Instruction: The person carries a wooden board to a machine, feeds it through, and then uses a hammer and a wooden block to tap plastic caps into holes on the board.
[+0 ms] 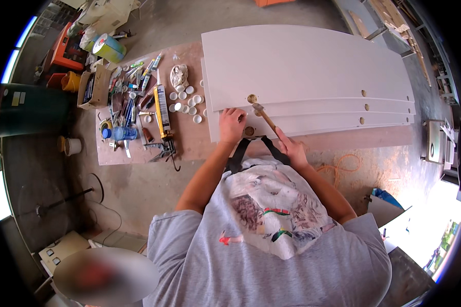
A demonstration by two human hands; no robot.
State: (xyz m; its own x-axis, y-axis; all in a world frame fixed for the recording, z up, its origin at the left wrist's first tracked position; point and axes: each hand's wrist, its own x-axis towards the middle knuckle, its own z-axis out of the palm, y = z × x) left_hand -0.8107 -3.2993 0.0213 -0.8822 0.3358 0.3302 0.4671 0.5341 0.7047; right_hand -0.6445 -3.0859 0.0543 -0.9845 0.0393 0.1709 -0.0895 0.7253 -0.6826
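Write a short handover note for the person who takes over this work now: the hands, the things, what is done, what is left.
Left hand: flat on the near end of the white panels, beside a round fitting.
Right hand: grips a wooden-handled hammer, its head just by that fitting.
White caps and a caulking gun lie on the brown board to the left.
Done: the stack of panels is drilled.
Left: holes at the far end look empty.

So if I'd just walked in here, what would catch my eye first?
Probably the stack of long white boards across the middle, each with round holes near its front edge. At their near edge the right hand holds a wooden-handled hammer beside the left hand, which rests on the boards. To the left lie a yellow caulking gun and white round caps.
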